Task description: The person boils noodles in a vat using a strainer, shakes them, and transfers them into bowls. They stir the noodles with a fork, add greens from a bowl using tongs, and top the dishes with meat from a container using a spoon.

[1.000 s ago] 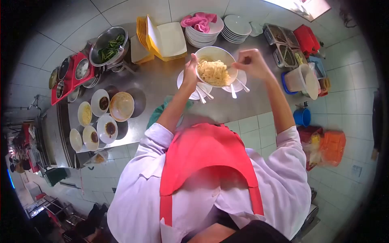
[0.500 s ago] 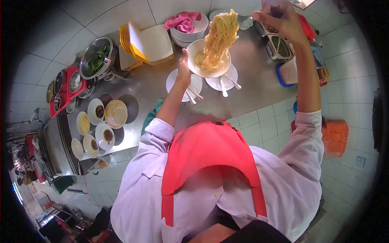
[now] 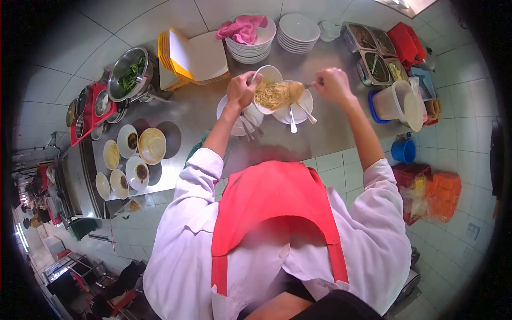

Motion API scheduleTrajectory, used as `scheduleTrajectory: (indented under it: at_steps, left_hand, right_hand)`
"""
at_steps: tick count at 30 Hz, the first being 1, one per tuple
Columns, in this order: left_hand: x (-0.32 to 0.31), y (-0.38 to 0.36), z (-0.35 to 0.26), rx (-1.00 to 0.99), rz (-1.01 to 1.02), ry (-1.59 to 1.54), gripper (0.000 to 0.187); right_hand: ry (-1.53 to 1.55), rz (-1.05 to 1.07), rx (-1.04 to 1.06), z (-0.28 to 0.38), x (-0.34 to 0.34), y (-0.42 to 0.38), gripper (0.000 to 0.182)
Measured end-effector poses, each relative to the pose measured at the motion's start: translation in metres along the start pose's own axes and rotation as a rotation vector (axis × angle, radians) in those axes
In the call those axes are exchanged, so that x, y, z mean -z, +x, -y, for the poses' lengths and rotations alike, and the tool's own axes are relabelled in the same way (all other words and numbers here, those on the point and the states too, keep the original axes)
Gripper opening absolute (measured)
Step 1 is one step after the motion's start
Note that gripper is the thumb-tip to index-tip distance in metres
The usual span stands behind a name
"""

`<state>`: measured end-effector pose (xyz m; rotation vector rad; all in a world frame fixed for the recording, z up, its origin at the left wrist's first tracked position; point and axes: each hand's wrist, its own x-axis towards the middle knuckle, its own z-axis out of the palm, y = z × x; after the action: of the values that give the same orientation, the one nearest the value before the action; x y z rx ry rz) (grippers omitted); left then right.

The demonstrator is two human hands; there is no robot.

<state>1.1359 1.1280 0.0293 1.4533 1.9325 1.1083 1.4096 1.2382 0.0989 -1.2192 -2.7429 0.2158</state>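
My left hand (image 3: 243,92) grips a white bowl (image 3: 269,73) by its left side, thumb at the rim. The bowl is tipped toward the right plate (image 3: 305,102), and noodles (image 3: 271,97) spread across its lower side and over the plate's left part. Closed into a fist, my right hand (image 3: 332,84) holds a thin utensil (image 3: 308,85) whose far end is buried in the noodles. Two pieces of cutlery (image 3: 293,124) rest on that plate's front edge. Another white plate (image 3: 226,105), also with cutlery, lies partly hidden under my left forearm.
Stacked bowls with a pink cloth (image 3: 244,29) and a plate stack (image 3: 298,32) stand behind. Metal food containers (image 3: 373,66) and a plastic tub (image 3: 392,102) are at right. Several sauce bowls (image 3: 137,173), a metal bowl of greens (image 3: 128,74) and yellow-edged trays (image 3: 200,56) are at left.
My right hand has come down from high at the upper right to beside the bowl. The hanging noodles have dropped, and my left hand has tilted the bowl rightward.
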Motion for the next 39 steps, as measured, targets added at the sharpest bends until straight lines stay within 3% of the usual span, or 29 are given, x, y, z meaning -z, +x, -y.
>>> scheduleTrajectory:
  at_steps: [1,5,8,10,13,23,29,34,39]
  left_hand:
    - [-0.002,0.002,-0.002,-0.096,-0.002,0.112,0.052]
    - [0.000,0.011,-0.018,-0.165,0.066,0.282,0.052]
    - [-0.002,0.020,-0.018,-0.290,0.058,0.343,0.053]
    - [-0.004,0.024,-0.019,-0.317,0.080,0.349,0.054]
    - [-0.007,0.023,-0.021,-0.358,0.107,0.353,0.057]
    - [-0.013,0.021,-0.030,-0.419,0.005,0.294,0.066]
    - [-0.024,0.021,-0.035,-0.563,0.002,0.181,0.071]
    - [-0.033,0.018,-0.036,-0.518,-0.080,0.202,0.069]
    - [-0.031,0.015,-0.026,-0.462,-0.287,0.196,0.066]
  right_hand:
    - [0.007,-0.001,-0.002,-0.001,-0.009,-0.003,0.015]
    - [-0.128,-0.094,-0.036,-0.010,-0.019,-0.010,0.015]
    - [0.047,-0.161,-0.118,-0.011,-0.013,-0.006,0.018]
    - [0.326,-0.266,-0.123,-0.008,-0.036,0.001,0.019]
    - [0.423,-0.332,-0.151,0.004,-0.084,0.002,0.020]
    - [0.465,-0.118,-0.039,-0.009,-0.075,-0.026,0.019]
    - [0.646,-0.278,-0.261,-0.012,-0.079,-0.017,0.018]
    - [0.557,-0.001,-0.281,-0.027,-0.077,-0.033,0.024]
    - [0.487,0.001,-0.403,-0.016,-0.089,-0.032,0.025]
